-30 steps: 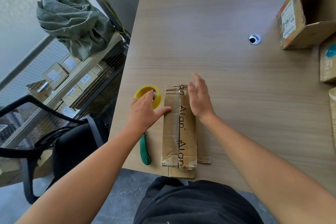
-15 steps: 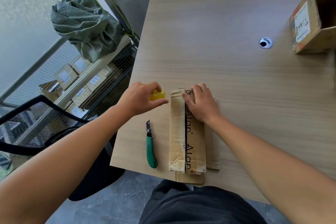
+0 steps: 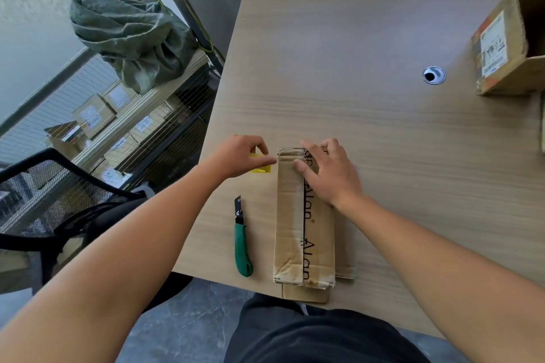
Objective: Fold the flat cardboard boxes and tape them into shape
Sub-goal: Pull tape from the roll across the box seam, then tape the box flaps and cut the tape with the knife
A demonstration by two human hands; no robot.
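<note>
Pressing the closed cardboard box (image 3: 303, 224) by the bench's (image 3: 339, 68) near edge, right hand (image 3: 330, 178) flat; left hand (image 3: 239, 158) grips tape (image 3: 261, 168)

The flattened cardboard box (image 3: 303, 224) lies lengthwise on the table (image 3: 354, 38) straight before me, its near end just over the table's front edge. My right hand (image 3: 330, 174) rests on its far end. Just left of that end, my left hand (image 3: 239, 158) holds the tape roll (image 3: 261, 162). The utility knife (image 3: 243, 242) lies left of the box, alongside it. Farther back to the right is a cable grommet (image 3: 433, 75), with an open carton (image 3: 501, 47) right of it. Off the table's left side stands an office chair (image 3: 44, 194); behind it is a rack of boxes (image 3: 94, 115) with a sack (image 3: 126, 29) on top.
</note>
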